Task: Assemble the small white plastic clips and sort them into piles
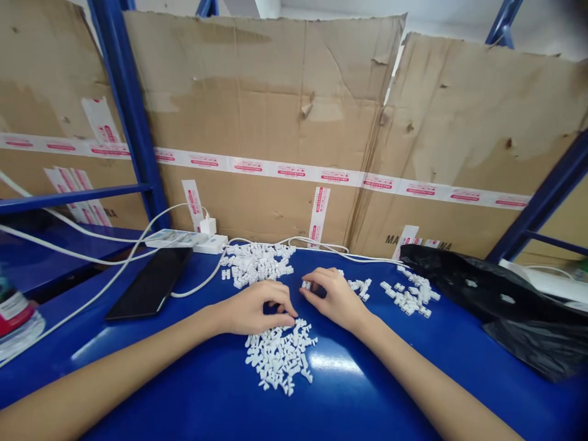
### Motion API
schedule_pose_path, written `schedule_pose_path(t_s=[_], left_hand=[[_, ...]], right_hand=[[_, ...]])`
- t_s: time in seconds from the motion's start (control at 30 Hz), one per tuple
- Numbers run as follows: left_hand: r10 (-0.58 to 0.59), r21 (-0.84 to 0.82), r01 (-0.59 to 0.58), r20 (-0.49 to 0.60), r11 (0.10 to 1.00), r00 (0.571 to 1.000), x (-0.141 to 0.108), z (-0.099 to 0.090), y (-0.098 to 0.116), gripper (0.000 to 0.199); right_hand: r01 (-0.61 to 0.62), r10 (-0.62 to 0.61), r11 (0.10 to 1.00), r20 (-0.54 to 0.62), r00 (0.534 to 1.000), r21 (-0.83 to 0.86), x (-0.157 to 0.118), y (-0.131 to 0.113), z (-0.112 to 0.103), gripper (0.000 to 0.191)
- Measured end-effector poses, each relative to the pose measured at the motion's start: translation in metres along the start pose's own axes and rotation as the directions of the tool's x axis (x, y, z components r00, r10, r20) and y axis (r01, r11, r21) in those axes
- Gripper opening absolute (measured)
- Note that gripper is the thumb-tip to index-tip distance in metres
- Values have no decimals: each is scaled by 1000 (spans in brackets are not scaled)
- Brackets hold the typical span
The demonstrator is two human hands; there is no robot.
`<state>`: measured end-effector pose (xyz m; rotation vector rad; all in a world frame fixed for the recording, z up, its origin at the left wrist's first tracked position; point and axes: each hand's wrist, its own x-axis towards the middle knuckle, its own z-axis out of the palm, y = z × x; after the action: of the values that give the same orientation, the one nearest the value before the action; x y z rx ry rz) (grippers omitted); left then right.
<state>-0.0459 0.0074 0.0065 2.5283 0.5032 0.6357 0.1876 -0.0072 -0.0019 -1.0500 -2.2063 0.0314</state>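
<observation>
My left hand (261,307) is closed in a pinch at the upper edge of a pile of small white plastic pieces (280,355). Whatever sits between its thumb and forefinger is too small to make out. Across from it, my right hand (334,297) holds a small white plastic block (306,285) between thumb and fingers, just above the blue table. Behind my left hand lies a heap of white blocky parts (260,262). A few similar parts (361,288) lie beyond my right wrist, and another cluster of white parts (411,293) spreads farther right.
A dark phone or tablet (149,285) lies at left, near white cables and a power strip (177,237). A bottle (18,318) stands at the left edge. Black plastic bags (487,294) cover the right side. Cardboard sheets (266,110) wall the back between blue metal posts (126,110).
</observation>
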Motion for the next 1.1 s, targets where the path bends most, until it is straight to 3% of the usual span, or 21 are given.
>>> schedule_pose_path(t_s=[0.23, 0.5, 0.77, 1.0, 1.1], left_hand=[[-122, -105, 119, -18, 987, 992, 3, 2, 0, 21], [-244, -239, 225, -55, 945, 968, 2, 2, -1, 19], [-244, -305, 175, -205, 936, 948, 1, 1, 2, 18], [-257, -355, 175, -199, 919, 946, 2, 3, 3, 16], [-310, -414, 205, -206, 887, 928, 3, 4, 2, 14]], right_hand=[[-40, 48, 977, -35, 998, 210, -1, -2, -1, 11], [-164, 188, 923, -38, 981, 347, -3, -5, 7, 13], [-326, 339, 707, 103, 935, 628, -2, -13, 14, 27], [-357, 355, 576, 168, 920, 735, -3, -22, 12, 35], [-346, 352, 578, 157, 923, 739, -3, -24, 11, 34]])
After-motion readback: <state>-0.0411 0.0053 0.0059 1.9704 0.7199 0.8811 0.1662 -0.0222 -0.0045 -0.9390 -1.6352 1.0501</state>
